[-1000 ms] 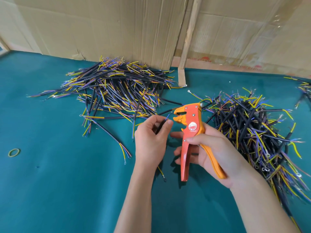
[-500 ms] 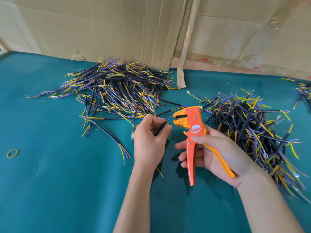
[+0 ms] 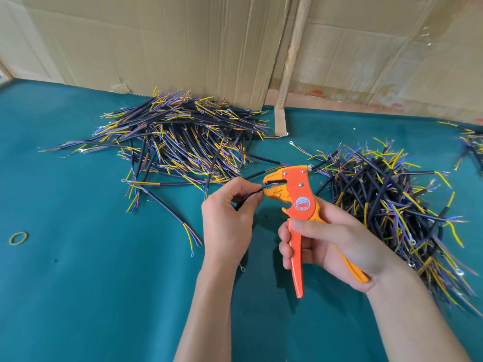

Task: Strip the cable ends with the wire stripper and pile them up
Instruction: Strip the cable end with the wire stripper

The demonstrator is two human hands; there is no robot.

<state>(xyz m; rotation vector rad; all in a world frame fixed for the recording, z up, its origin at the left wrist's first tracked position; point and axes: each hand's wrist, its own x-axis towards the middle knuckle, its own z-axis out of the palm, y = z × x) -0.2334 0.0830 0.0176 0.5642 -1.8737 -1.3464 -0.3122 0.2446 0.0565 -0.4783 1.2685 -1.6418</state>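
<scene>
Both hands grip: left (image 3: pixel 228 220) cable (image 3: pixel 248 197), right (image 3: pixel 337 241) wire stripper (image 3: pixel 296 205).

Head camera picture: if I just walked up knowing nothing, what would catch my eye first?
Probably the bright orange wire stripper at the centre, gripped by the right hand while the left hand feeds a black cable into its mouth. Next, two big heaps of black cables with yellow and blue wire ends on the teal table: one at back left, one at right.

Two bare forearms, no sleeves, short trimmed fingernails
</scene>
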